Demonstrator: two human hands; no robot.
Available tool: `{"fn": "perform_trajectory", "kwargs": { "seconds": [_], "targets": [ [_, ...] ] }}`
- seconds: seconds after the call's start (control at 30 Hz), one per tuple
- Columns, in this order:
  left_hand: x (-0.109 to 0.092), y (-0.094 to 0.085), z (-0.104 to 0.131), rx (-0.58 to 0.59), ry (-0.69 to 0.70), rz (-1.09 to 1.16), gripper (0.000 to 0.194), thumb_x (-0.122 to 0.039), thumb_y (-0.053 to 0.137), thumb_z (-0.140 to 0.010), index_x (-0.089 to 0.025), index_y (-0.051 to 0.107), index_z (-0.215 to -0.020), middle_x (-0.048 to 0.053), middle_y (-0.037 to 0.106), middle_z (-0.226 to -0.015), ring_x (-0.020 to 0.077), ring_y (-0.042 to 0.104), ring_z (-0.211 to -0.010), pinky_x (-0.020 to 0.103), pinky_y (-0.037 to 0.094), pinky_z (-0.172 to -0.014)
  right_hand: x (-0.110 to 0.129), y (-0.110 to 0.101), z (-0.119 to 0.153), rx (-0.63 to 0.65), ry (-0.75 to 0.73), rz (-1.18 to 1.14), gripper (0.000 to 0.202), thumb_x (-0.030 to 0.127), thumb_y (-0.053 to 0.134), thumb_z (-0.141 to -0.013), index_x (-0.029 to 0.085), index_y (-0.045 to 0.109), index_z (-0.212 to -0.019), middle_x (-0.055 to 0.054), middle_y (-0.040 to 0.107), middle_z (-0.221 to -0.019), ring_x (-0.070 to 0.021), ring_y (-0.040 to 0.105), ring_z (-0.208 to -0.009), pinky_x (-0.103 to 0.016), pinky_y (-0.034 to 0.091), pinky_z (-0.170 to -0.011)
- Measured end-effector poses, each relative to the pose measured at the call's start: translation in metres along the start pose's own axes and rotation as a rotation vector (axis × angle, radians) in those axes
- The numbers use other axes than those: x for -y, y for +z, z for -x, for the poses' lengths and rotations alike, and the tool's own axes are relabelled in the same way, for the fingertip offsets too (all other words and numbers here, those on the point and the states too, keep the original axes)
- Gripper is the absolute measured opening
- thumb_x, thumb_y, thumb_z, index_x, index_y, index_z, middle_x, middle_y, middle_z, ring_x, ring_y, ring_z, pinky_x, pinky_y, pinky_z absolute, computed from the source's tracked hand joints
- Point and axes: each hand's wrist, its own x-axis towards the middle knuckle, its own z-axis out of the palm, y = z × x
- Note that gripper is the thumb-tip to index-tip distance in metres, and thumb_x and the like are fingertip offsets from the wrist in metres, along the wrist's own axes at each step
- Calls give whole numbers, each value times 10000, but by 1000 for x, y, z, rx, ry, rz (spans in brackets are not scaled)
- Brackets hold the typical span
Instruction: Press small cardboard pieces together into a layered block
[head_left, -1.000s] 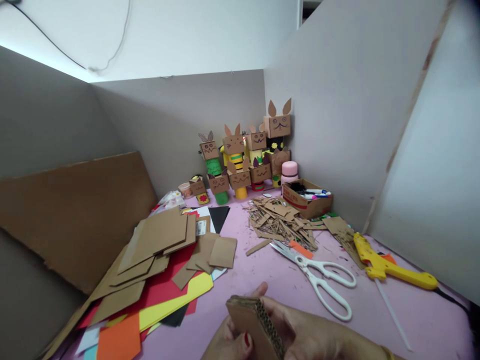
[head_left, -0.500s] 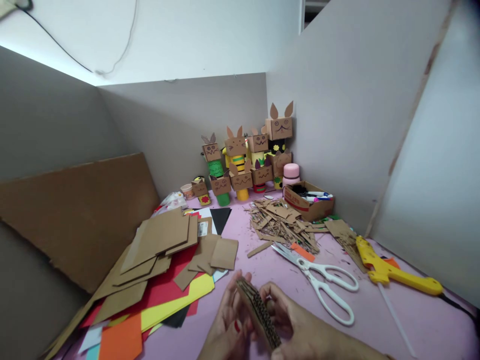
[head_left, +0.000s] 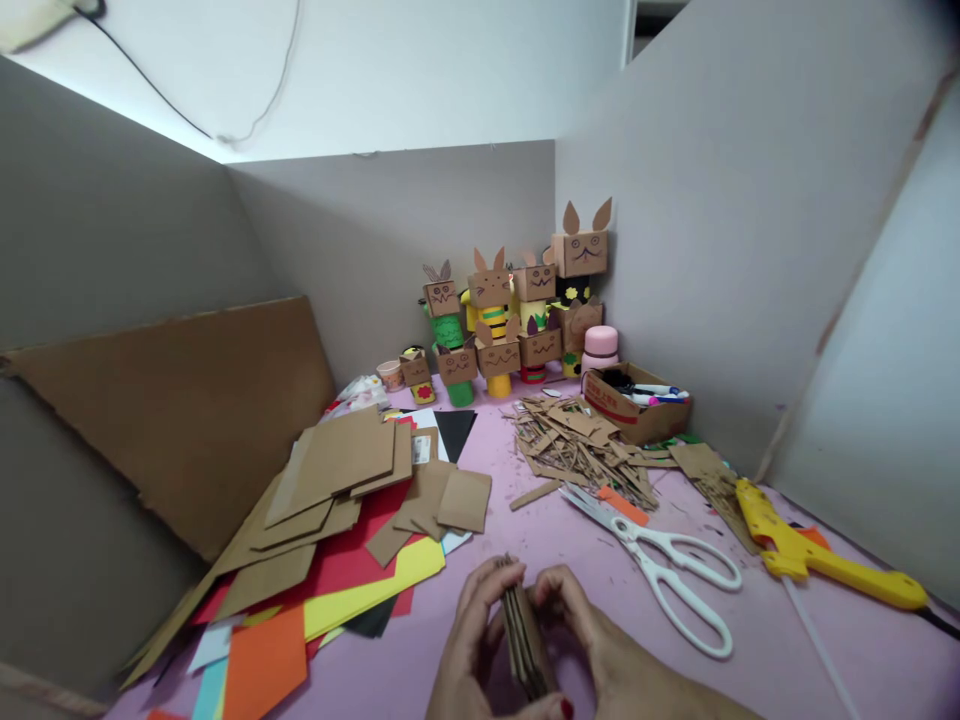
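Observation:
Between my two hands, low in the middle of the head view, stands a small stack of cardboard pieces on edge, its layered sides facing up. My left hand wraps round it from the left, with fingertips over its far end and the thumb at its near end. Curled against the stack's right side is my right hand. White-handled scissors lie to the right of my hands, blades slightly apart. Small cardboard squares rest just beyond my left hand.
Larger cardboard sheets and coloured paper pile up at left. Cardboard scraps heap beyond the scissors. A yellow glue gun lies at right. Cardboard animal figures, a pink bottle and a pen box stand behind.
The cardboard stack has been turned more upright, and my left fingers have come over its far end. The view has swung slightly left, so everything sits farther right.

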Motion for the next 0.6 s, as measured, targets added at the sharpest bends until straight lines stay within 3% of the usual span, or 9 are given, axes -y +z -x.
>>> {"fn": "perform_trajectory", "kwargs": {
  "seconds": [0.17,0.3,0.37,0.47,0.53,0.6],
  "targets": [
    [3,-1,-1,-10,33,-94,668,-424,878,-414,-266,675,-1030,82,431,-1277,330,454,-1236,387,391,-1030,12,-8,1,107,-40,53,704,331,792,-576,222,365,-1126,-116,542,-1172,-274,544,-1096,-389,386,-967],
    [14,-5,1,13,113,-261,649,-464,843,-475,-288,658,-1071,81,425,-1280,329,397,-1271,401,340,-1065,32,-41,10,317,130,247,1166,281,882,-422,183,241,-1391,-187,368,-1432,-363,364,-1307,-453,256,-1087],
    [26,-8,2,78,136,-323,668,-505,808,-520,-281,632,-1124,98,437,-1289,338,378,-1281,432,304,-1082,39,-58,15,347,150,251,1144,302,873,-474,191,243,-1423,-165,301,-1488,-345,308,-1348,-448,219,-1107],
    [46,-11,2,178,45,-301,906,-603,738,-556,-226,454,-1331,153,390,-1384,363,367,-1291,491,244,-1102,40,-67,16,282,31,113,1002,400,827,-579,233,286,-1406,-127,305,-1494,-288,258,-1378,-432,201,-1112],
    [57,-13,2,187,-46,-253,1045,-617,719,-573,-193,283,-1424,178,298,-1463,367,336,-1317,499,210,-1115,34,-63,12,174,-43,14,876,467,779,-644,270,333,-1372,-116,358,-1458,-270,306,-1353,-438,248,-1082],
    [62,-14,1,192,-77,-231,1083,-578,750,-561,-186,242,-1433,177,241,-1497,366,283,-1349,494,186,-1127,24,-55,8,72,-72,-43,772,513,736,-688,280,380,-1332,-118,399,-1417,-268,367,-1311,-444,290,-1045]
  ]
}}
